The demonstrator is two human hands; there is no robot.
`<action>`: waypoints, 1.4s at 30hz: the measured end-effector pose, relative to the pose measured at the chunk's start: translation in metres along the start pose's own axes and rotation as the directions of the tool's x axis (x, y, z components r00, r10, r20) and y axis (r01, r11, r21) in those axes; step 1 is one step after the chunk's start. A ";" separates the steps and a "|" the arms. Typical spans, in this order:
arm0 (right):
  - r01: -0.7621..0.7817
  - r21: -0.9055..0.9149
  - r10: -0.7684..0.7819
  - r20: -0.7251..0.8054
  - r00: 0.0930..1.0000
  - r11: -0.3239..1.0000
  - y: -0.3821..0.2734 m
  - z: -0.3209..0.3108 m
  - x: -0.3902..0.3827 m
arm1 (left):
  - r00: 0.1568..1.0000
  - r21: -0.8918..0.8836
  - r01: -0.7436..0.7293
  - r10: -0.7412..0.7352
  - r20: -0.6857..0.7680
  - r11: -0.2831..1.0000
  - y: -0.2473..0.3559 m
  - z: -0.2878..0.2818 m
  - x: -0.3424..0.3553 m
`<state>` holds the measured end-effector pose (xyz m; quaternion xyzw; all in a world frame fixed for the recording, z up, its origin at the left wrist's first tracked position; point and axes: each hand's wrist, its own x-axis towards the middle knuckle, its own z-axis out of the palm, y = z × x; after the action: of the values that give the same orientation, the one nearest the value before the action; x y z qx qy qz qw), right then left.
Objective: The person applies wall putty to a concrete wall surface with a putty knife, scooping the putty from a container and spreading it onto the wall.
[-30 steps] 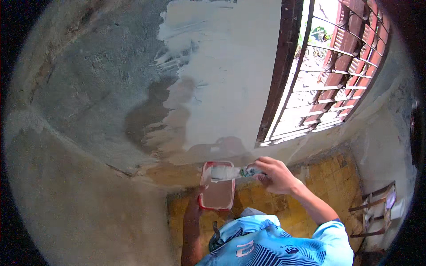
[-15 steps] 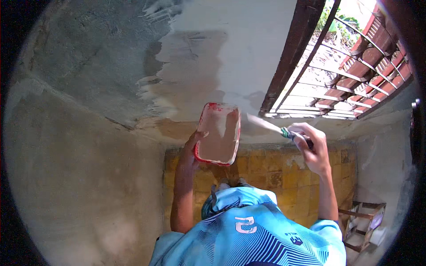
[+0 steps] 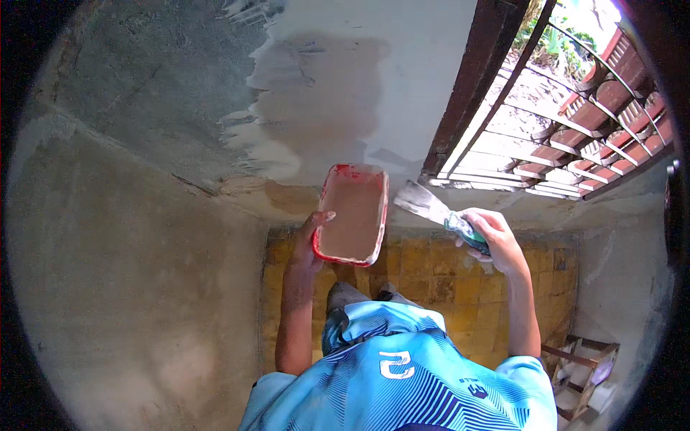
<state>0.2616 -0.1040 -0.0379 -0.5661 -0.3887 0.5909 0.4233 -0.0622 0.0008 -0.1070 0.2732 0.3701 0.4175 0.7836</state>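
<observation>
My left hand point(image 3: 315, 228) grips the left side of a red rectangular tub point(image 3: 381, 228), thumb over the rim. Smooth beige-grey paste point(image 3: 352, 215) fills much of the tub, and whitish smears coat its edge. In my right hand point(image 3: 496, 237) is a putty knife point(image 3: 424, 203), held by its green, paste-spattered handle. Its whitish, coated blade points left and sits just right of the tub, apart from it. Ahead is a wall with a pale coat point(image 3: 417, 79), a darker damp-looking patch point(image 3: 323, 93) and a ragged edge against bare grey plaster point(image 3: 158, 79).
A dark-framed window with metal bars point(image 3: 553, 129) is at the upper right. Yellowish tiles point(image 3: 460, 287) cover the floor around my feet. On the right, a wooden stool-like frame point(image 3: 586, 373) stands by the side wall. Another bare wall point(image 3: 144, 273) is at left.
The putty knife has turned so its blade shows broad side rather than edge, and my right hand has dropped slightly left. The tub has barely moved.
</observation>
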 end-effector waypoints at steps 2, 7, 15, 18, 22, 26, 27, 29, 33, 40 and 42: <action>0.043 0.009 -0.043 -0.020 0.999 0.999 0.000 -0.003 -0.003 | 0.999 0.003 -0.044 0.044 -0.016 0.999 0.007 0.004 -0.003; 0.473 -0.674 -0.655 -0.021 0.756 0.568 -0.022 0.042 0.003 | 0.999 0.035 0.016 -0.015 -0.040 0.999 0.013 0.000 -0.001; 0.260 -0.964 -0.695 0.152 0.703 0.053 -0.014 0.051 0.004 | 1.000 -0.024 -0.012 0.012 -0.006 1.000 0.038 -0.059 0.000; 0.199 -0.979 -0.832 0.074 0.550 0.044 -0.037 0.055 0.011 | 1.000 -0.082 -0.001 0.001 0.000 0.997 0.026 -0.139 0.024; 0.140 -0.987 -0.970 0.105 0.217 -0.076 -0.096 0.077 0.042 | 0.995 -0.015 0.045 -0.046 -0.088 0.999 0.053 -0.116 0.012; 0.066 -0.989 -0.986 0.141 0.087 -0.136 -0.151 0.101 0.083 | 0.999 0.013 -0.023 0.024 -0.047 1.000 0.043 -0.138 0.016; 0.073 -0.989 -0.988 0.135 0.069 -0.130 -0.161 0.106 0.092 | 1.000 -0.016 0.019 -0.019 0.013 1.000 0.041 -0.147 0.022; 0.037 -0.987 -0.987 0.155 0.043 -0.154 -0.177 0.109 0.106 | 0.995 -0.035 0.065 -0.063 0.079 0.997 0.034 -0.162 0.030; -0.006 -0.988 -0.987 0.155 -0.028 -0.155 -0.191 0.113 0.116 | 0.991 0.002 0.076 -0.076 0.112 0.997 0.024 -0.191 0.042; -0.110 -0.989 -0.991 0.111 -0.080 -0.102 -0.159 0.002 0.093 | 1.000 0.019 -0.008 0.009 -0.022 1.000 0.072 -0.125 -0.005; -0.201 -0.974 -0.992 0.115 -0.056 -0.102 -0.161 0.004 0.074 | 0.999 0.017 -0.039 0.039 -0.035 0.999 0.064 -0.142 0.005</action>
<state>0.2675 0.0204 0.0887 -0.5894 -0.5367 -0.4894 0.3536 -0.2041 0.0537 -0.1433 0.2793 0.3818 0.4344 0.7665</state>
